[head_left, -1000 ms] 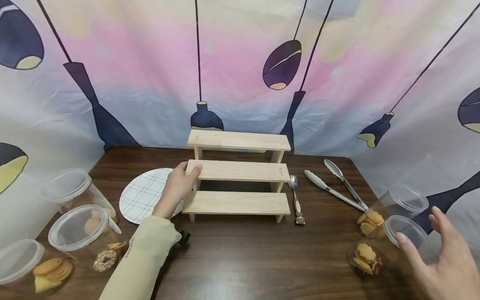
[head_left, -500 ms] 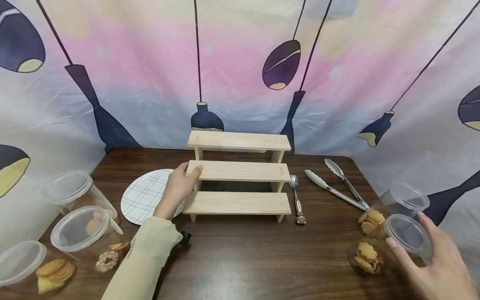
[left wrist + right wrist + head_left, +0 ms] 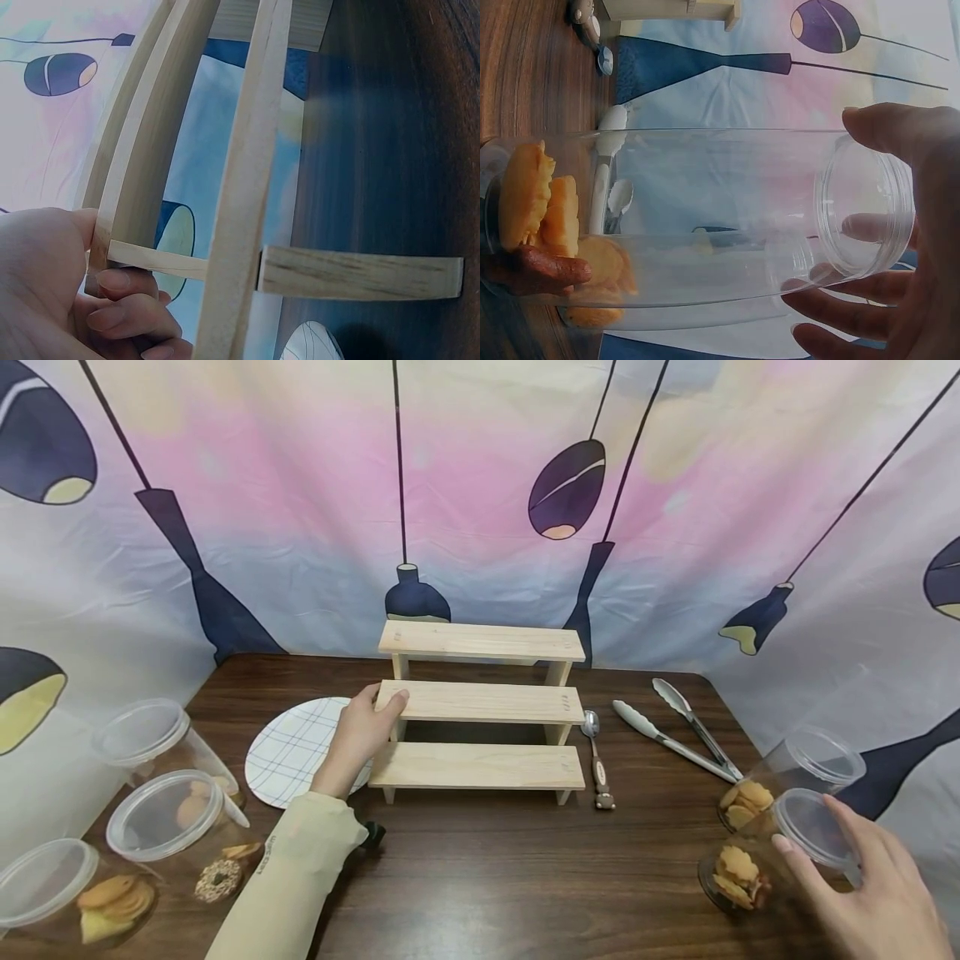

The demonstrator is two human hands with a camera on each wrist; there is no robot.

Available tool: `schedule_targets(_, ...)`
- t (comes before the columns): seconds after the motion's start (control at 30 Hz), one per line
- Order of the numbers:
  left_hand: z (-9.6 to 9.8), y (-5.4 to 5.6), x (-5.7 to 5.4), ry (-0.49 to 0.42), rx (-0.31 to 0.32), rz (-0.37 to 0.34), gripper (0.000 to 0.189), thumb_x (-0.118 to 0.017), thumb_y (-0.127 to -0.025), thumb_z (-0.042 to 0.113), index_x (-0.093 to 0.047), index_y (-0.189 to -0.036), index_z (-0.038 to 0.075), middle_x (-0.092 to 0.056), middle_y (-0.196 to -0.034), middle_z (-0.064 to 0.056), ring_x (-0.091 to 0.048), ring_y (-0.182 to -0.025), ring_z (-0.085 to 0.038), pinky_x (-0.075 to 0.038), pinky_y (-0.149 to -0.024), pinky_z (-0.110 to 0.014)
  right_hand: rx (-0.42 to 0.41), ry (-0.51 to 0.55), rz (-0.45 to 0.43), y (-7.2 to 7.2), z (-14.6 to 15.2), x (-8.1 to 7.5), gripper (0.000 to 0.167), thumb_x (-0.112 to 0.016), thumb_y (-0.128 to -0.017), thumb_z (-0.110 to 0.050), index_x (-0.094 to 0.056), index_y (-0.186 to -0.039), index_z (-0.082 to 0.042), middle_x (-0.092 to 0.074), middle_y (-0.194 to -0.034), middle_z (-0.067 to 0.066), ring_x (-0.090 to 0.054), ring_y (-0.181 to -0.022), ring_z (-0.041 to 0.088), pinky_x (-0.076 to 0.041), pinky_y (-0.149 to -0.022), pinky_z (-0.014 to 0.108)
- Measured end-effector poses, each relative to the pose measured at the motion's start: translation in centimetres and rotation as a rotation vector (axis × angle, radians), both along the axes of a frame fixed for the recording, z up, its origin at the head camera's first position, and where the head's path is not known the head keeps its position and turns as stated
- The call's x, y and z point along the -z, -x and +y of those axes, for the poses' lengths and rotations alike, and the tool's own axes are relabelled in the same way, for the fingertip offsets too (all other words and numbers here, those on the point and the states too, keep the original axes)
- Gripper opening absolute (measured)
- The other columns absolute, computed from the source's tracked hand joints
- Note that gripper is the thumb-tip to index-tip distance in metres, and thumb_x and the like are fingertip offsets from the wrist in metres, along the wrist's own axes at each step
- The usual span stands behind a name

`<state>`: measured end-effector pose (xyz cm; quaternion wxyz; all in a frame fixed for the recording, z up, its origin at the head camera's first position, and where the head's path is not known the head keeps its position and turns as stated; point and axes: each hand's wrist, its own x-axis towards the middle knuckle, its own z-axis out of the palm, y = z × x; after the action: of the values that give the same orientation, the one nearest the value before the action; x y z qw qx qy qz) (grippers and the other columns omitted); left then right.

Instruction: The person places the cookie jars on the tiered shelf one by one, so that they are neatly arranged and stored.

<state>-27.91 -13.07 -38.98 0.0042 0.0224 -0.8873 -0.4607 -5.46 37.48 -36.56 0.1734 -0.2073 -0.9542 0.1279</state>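
Left hand (image 3: 360, 731) is gripping a wooden rack (image 3: 480, 702) by its edge; right hand (image 3: 873, 877) is seemingly holding a jar (image 3: 705, 217), tabletop (image 3: 540, 868) stretching between.

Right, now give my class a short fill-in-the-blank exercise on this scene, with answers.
1. The left hand grips the ____ shelf of the wooden rack.
2. The spoon lies between the rack and the ____.
3. In the head view, the right hand is at the nearer of ____ clear jars on the right.

Missing words: middle; tongs; two.
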Motion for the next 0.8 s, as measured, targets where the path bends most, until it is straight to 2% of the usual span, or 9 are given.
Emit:
schedule_targets(0.23, 0.0, 0.0, 0.0, 0.006, -0.004, -0.002, 0.082, -0.044, -0.099, 0.060, -0.028, -0.156, 0.002, -0.043, -0.150, -0.025, -0.044, -0.135, -0.043, -0.036, -0.110, -0.058, -0.003, -0.004, 0.021, -0.1, -0.1, 0.0, 0.087, -0.066, -0.091, -0.053, -0.033, -0.153, -0.002, -0.040, -0.137, 0.037, -0.039, -0.118, 0.055, -0.034, -0.086, 0.073)
schedule_targets(0.8, 0.0, 0.0, 0.2, -0.010, -0.013, -0.003, 0.080, -0.046, -0.099, 0.059, -0.031, -0.155, 0.003, -0.045, -0.149, -0.022, -0.047, -0.134, -0.040, -0.038, -0.109, -0.056, 0.054, 0.021, 0.031, 0.3, -1.2, -0.7, 0.083, -0.068, -0.090, -0.050, -0.039, -0.149, 0.001, -0.042, -0.136, 0.037, -0.039, -0.120, 0.055, -0.034, -0.092, 0.072)
